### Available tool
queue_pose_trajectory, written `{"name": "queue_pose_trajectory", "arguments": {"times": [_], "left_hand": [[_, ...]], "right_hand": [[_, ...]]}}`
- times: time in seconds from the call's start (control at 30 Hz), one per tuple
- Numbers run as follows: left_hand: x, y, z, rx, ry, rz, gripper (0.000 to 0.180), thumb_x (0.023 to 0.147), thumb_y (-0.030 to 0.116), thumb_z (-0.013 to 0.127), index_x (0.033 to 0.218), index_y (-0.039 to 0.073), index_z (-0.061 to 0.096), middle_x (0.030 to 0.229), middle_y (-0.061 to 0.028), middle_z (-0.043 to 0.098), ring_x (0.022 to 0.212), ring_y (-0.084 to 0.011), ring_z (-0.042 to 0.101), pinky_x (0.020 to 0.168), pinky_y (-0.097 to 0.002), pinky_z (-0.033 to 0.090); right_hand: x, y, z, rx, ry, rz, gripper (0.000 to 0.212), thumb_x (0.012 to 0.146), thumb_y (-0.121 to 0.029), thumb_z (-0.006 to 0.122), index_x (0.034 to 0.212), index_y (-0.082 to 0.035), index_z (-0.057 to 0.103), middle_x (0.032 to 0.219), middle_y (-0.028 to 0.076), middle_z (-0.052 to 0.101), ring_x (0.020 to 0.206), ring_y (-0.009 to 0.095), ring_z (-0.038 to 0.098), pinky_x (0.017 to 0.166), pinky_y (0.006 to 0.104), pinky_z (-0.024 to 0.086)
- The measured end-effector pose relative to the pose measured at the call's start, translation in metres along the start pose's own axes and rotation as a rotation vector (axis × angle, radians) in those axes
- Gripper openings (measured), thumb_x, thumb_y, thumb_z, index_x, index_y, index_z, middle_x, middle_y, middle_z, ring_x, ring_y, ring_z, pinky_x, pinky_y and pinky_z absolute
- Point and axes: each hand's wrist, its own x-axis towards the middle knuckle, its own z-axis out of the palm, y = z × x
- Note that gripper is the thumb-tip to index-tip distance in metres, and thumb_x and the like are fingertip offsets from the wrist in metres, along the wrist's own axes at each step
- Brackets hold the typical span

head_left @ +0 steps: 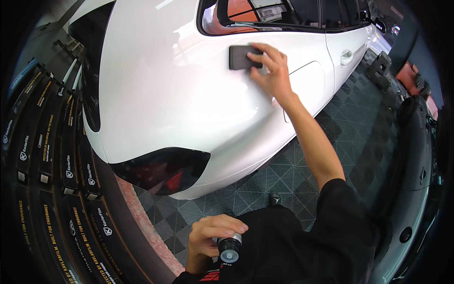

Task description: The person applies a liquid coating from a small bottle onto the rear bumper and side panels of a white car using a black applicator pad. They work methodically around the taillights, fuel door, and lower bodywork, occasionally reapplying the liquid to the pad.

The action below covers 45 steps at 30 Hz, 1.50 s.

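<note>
My right hand (273, 71) reaches out over a white car (165, 90) and pinches a dark grey rectangular applicator block (238, 57). The block lies against the glossy rear side panel, just below the rear side window (265, 14). Close to my body, my left hand (213, 232) wraps round a small bottle (230, 246) with a dark neck and a pale tip. That bottle is tilted, its tip toward me; most of its body is hidden by my fingers. The car's dark tail light (163, 170) sits between my two hands and the panel's left end.
Rows of long black boxes (52, 189) stand along the left. Dark patterned floor tiles (359, 118) run beside the car. A second, dark car (406, 208) stands at the right. Farther off are a grey step stool (379, 66) and an orange-red item (409, 78).
</note>
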Motion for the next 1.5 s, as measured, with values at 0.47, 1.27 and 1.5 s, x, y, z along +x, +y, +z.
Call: {"name": "queue_pose_trajectory", "arguments": {"times": [0.47,1.27,1.5], "left_hand": [[0.025,-0.034,0.035,0.039,0.030,0.005,0.045,0.070,0.005,0.083,0.108,-0.005,0.060,0.098,-0.0244,0.068,0.087,-0.0376,0.070,0.073,-0.0442,0.060],[0.062,-0.075,0.093,0.138,0.138,0.019,0.042,0.072,0.006,0.082,0.106,-0.005,0.060,0.094,-0.0246,0.068,0.085,-0.0369,0.071,0.071,-0.0436,0.061],[0.072,-0.084,0.095,0.158,0.087,0.031,0.050,0.068,0.009,0.087,0.106,-0.005,0.058,0.097,-0.0249,0.066,0.083,-0.0369,0.069,0.068,-0.0444,0.062]], "right_hand": [[-0.071,-0.003,-0.056,0.135,-0.465,-0.049,0.032,0.064,-0.007,0.072,0.095,-0.014,0.065,0.118,0.002,0.060,0.113,0.020,0.055,0.097,0.0451,0.038],[-0.063,0.070,-0.085,0.206,-0.523,-0.174,0.036,0.063,-0.007,0.072,0.097,-0.014,0.063,0.118,0.003,0.059,0.113,0.022,0.055,0.097,0.0471,0.036],[-0.041,0.100,-0.073,0.138,-0.415,-0.268,0.035,0.063,-0.009,0.073,0.097,-0.015,0.065,0.121,0.002,0.060,0.112,0.021,0.057,0.099,0.0488,0.036]]}}
